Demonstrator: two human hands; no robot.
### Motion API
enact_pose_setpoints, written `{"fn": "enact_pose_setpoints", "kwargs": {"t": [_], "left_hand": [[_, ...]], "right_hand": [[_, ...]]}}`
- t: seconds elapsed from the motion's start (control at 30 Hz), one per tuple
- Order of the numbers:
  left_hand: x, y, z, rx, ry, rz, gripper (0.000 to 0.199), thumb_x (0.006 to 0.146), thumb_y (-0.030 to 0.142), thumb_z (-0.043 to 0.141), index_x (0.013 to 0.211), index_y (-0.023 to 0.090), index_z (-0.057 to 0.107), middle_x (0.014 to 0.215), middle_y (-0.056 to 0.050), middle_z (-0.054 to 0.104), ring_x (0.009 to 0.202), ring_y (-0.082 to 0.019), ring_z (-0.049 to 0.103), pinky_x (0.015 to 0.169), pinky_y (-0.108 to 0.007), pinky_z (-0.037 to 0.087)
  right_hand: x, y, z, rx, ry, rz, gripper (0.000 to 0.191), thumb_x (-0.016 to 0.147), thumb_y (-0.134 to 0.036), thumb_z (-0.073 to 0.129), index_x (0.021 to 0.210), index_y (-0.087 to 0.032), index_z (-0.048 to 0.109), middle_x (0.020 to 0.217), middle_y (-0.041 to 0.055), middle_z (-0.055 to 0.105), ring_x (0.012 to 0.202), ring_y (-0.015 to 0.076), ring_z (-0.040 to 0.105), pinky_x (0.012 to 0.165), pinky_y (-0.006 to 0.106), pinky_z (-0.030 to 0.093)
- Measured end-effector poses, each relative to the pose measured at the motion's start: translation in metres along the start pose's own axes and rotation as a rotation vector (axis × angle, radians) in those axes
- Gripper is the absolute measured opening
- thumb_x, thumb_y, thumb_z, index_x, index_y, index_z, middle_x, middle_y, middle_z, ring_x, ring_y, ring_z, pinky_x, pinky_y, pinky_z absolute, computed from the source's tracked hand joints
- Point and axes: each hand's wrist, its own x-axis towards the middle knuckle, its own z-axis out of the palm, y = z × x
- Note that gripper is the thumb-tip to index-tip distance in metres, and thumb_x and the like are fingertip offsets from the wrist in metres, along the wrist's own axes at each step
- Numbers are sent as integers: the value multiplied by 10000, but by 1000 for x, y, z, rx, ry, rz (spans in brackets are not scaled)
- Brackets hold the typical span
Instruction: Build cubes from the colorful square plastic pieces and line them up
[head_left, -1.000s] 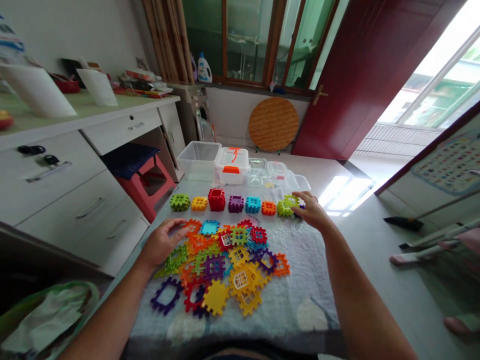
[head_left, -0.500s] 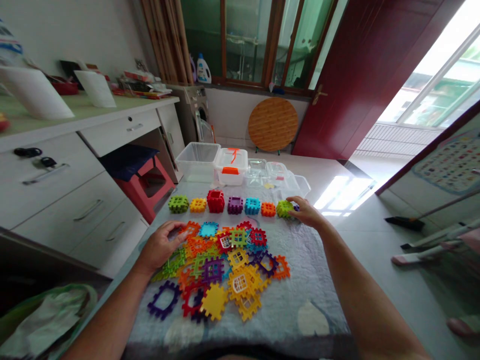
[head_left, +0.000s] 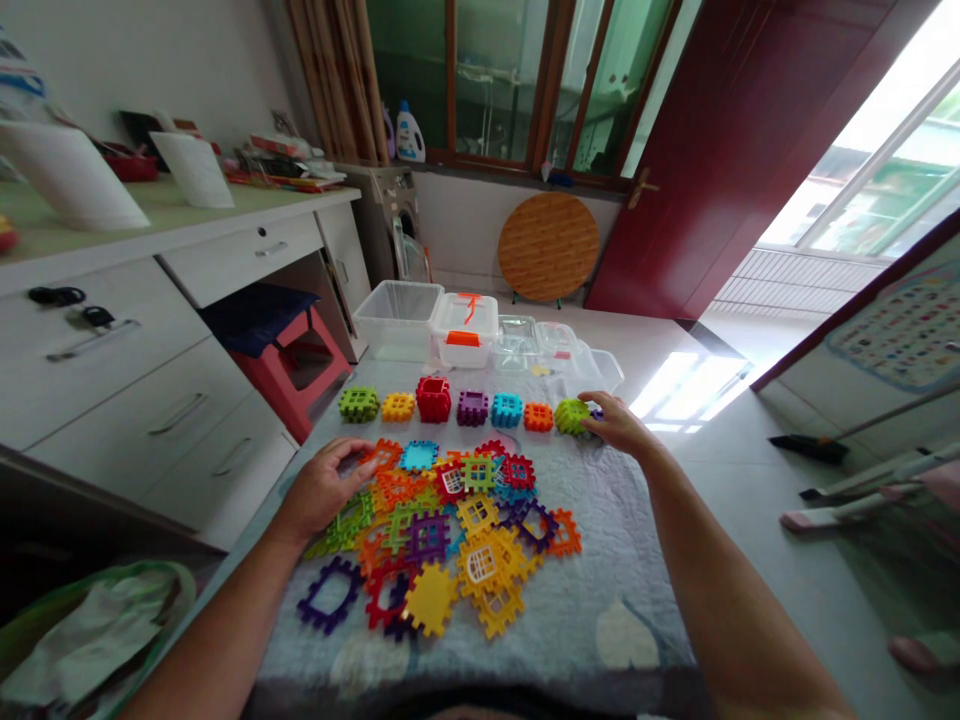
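Observation:
My right hand [head_left: 613, 422] is at the right end of a row of block stacks, its fingers closed round the green block stack [head_left: 571, 416]. A bit of purple shows under those fingers. My left hand [head_left: 324, 488] rests at the left edge of a loose pile of interlocking plastic building tiles, fingers apart, its tips beside an orange tile [head_left: 386, 455]. I cannot tell whether they touch it. In the pile lie a light blue tile [head_left: 418, 456], a purple tile [head_left: 427, 538] and a yellow tile [head_left: 430, 598], among several others.
Along the row stand a green stack [head_left: 359, 404], a red stack [head_left: 433, 400], a purple stack [head_left: 472, 408], a blue stack [head_left: 507, 410] and an orange stack [head_left: 538, 417]. Behind them are an open clear bin [head_left: 397, 318] and a lidded box [head_left: 463, 345]. A stool [head_left: 289, 350] is at left.
The view has shifted very slightly. Both hands keep their places, the right on the green stack and the left by the orange tile.

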Motion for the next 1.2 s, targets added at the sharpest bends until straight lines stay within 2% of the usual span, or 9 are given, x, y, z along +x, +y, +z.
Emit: {"fn": "enact_pose_setpoints", "kwargs": {"t": [0.13,0.27,0.43,0.57,0.7,0.83,1.0,1.1,1.2], "left_hand": [[-1,2,0,0,-4,-1,393,760,531,598,964,201,667,1035,-70,687,990,-243,642,944,-376,500],[-1,6,-1,10,-11,5,399,765,538,592,968,202,666,1049,-74,684,999,-245,634,947,-385,497],[-1,6,-1,9,-16,19,379,794,507,580,981,187,657,1052,-77,672,1007,-235,630,958,-376,489],[-3,2,1,-12,-17,20,376,796,498,591,993,182,651,1056,-72,666,998,-229,633,945,-364,495],[-7,10,-2,0,87,44,345,821,468,563,986,176,646,1052,-77,668,1013,-233,626,958,-365,483],[-10,43,-9,84,190,144,308,855,439,520,997,192,636,1084,-79,665,1076,-249,603,1032,-399,437],[-4,98,-1,163,-159,397,347,837,370,613,1138,196,627,1181,-94,661,1137,-256,570,1037,-416,419],[2,123,16,288,-389,475,426,775,345,687,1168,194,622,1201,-108,650,1130,-278,565,991,-427,437],[6,136,34,488,-445,487,423,748,349,697,1127,174,629,1124,-120,651,1074,-294,567,920,-423,455]], "right_hand": [[-8,-16,-6,14,77,-5,469,750,-255,636,1216,-214,594,1283,115,605,1192,301,551,1043,510,411],[-28,-69,-6,84,103,-92,462,789,-296,640,1242,-225,584,1259,113,605,1166,301,548,1020,494,420],[-50,-152,27,192,-64,-327,414,831,-294,638,1235,-222,589,1231,95,628,1152,268,531,1019,464,394],[-53,-180,58,138,-133,-329,453,776,-287,701,1210,-208,597,1195,103,630,1139,286,493,978,461,393],[-54,-184,71,156,-96,-322,452,769,-275,714,1201,-205,601,1137,102,646,1096,288,502,954,455,397],[-54,-185,72,259,-11,-344,594,780,-378,734,1317,-230,526,1213,123,627,1138,310,502,967,481,409],[-48,-168,60,373,187,-232,464,854,-386,638,1283,-232,550,1248,116,620,1162,286,534,1014,473,409],[-45,-144,53,407,288,-85,339,854,-357,591,1163,-220,616,1074,95,683,984,247,610,905,406,478],[-44,-121,52,390,238,16,271,844,-346,553,1041,-191,656,851,54,694,749,193,617,740,329,497]]}}
